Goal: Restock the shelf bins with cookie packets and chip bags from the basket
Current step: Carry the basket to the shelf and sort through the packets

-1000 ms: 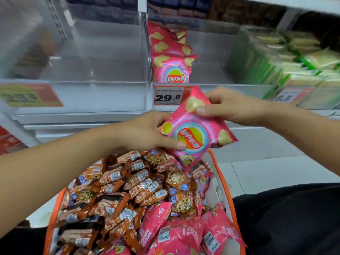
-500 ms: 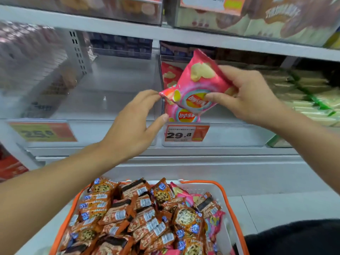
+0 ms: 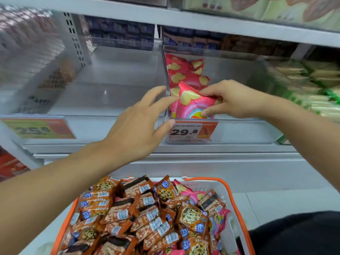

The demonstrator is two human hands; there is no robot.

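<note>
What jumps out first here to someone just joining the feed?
The right hand pinches a pink chip bag at the front of the clear bin tagged 29.8. The left hand hovers open beside it. Below, the orange-rimmed basket brims with cookie packets.

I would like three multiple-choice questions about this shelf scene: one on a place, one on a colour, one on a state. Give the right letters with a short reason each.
1. Where is the chip bag that the right hand holds?
A. in the basket
B. at the front of the bin above the 29.8 price tag
C. on the floor

2. What colour is the basket's rim?
A. orange
B. blue
C. green

3. How is the left hand?
A. gripping a cookie packet
B. closed in a fist
C. open, fingers spread, holding nothing

Answers:
1 B, the bag sits just behind the 29.8 price tag.
2 A, the rim is orange.
3 C, its fingers are straight and empty.
</note>
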